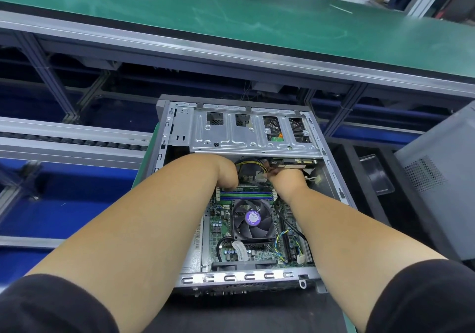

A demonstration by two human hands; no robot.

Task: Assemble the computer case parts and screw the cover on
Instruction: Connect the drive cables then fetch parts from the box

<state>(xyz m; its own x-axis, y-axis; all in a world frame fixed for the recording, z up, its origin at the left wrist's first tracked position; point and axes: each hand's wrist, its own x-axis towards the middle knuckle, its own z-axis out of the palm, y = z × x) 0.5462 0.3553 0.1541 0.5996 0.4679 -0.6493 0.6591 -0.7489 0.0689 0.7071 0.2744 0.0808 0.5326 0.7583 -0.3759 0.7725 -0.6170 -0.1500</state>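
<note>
An open computer case (164, 137) lies flat in front of me, its motherboard and black CPU fan (253, 219) exposed. A silver drive cage (231, 132) spans its far end. My left hand (226, 171) is bent down inside the case beside a yellow-and-black cable bundle (250, 164), knuckles up, fingertips hidden near the memory slots (246, 195). My right hand (286, 177) reaches under the cage's near edge, and its fingers grip the underside of a dark drive (293, 163). A white connector (261, 177) sits just left of that hand.
A grey metal housing with a vent grille (434, 178) stands at the right, next to a clear plastic tray (376, 176). A green conveyor belt (231, 11) runs across the back. A roller rail (72, 140) lies to the left, with blue bins below.
</note>
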